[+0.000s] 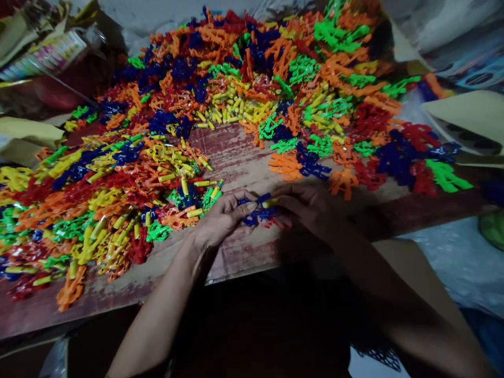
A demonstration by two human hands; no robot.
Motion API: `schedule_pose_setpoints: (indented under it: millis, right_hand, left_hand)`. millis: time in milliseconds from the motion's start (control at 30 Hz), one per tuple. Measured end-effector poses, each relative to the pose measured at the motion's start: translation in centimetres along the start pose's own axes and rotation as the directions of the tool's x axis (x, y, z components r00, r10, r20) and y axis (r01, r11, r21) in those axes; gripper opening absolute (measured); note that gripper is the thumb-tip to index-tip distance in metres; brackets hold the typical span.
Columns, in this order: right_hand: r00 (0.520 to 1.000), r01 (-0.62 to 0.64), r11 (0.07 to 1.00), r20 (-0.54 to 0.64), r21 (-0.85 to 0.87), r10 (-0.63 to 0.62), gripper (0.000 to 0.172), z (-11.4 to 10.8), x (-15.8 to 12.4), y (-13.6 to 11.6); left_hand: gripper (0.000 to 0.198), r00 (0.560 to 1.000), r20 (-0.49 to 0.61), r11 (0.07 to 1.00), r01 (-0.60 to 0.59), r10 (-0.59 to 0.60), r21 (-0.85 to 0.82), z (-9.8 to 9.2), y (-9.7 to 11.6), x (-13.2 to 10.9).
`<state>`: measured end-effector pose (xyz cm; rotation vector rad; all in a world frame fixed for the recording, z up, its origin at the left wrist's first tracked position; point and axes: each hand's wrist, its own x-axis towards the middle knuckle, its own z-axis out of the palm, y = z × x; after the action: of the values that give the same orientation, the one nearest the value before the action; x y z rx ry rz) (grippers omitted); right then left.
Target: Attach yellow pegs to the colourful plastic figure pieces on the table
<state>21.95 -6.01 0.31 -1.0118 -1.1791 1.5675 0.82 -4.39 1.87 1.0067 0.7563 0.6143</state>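
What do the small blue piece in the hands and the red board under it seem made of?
The small blue piece: likely moulded plastic, smooth, slightly shiny, evenly saturated colour. The red board: probably painted wood, matt, paint worn to pale streaks.

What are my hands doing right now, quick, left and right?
Left hand: closed, pinching the blue plastic piece.
Right hand: closed on the same blue plastic piece from the other side.

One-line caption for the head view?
Amid heaped coloured parts on a wooden board, left hand and right hand hold a blue plastic piece.
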Motion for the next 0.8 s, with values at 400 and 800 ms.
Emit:
schedule_pose_setpoints:
  millis: [400,800]
  right_hand:
    - [0.986,-0.162,0.934,0.025,0.318,0.163,0.025,-0.2,-0.2,0.0]
    - [0.997,-0.061,0.972,-0.069,-0.225,0.046,0.021,-0.1,-0.2,-1.2]
  left_hand:
    - [0.037,0.998,0.048,0.999,0.032,-0.030,-0.037,0.5,0.9,1.1]
    - [0.044,0.990,-0.089,0.987,0.119,-0.110,0.105,0.1,-0.3,0.9]
